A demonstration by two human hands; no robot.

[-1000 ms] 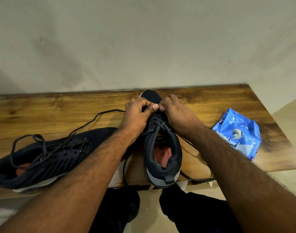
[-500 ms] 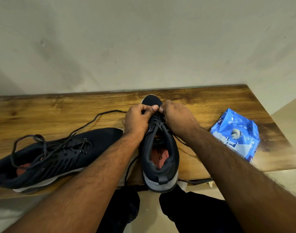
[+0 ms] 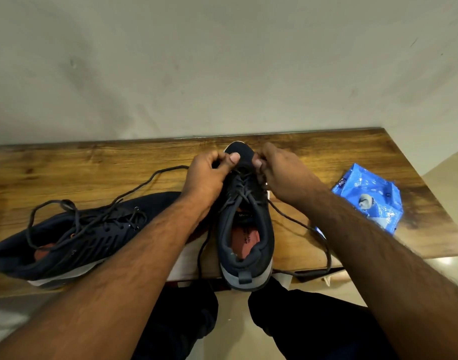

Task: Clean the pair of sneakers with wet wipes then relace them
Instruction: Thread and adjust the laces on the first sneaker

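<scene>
Since the earlier frame my hands parted slightly. Left hand (image 3: 207, 175) and right hand (image 3: 279, 172) — each grip pinched lace at the upright sneaker (image 3: 244, 229), toe away for threading; second sneaker (image 3: 74, 237) lay left on the surface (image 3: 66, 165).

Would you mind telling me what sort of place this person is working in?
Probably a room at home, though that's a guess: a narrow wooden table stands against a plain painted wall, a tiled floor shows at the right, and sneakers and wipes lie on the table.
</scene>
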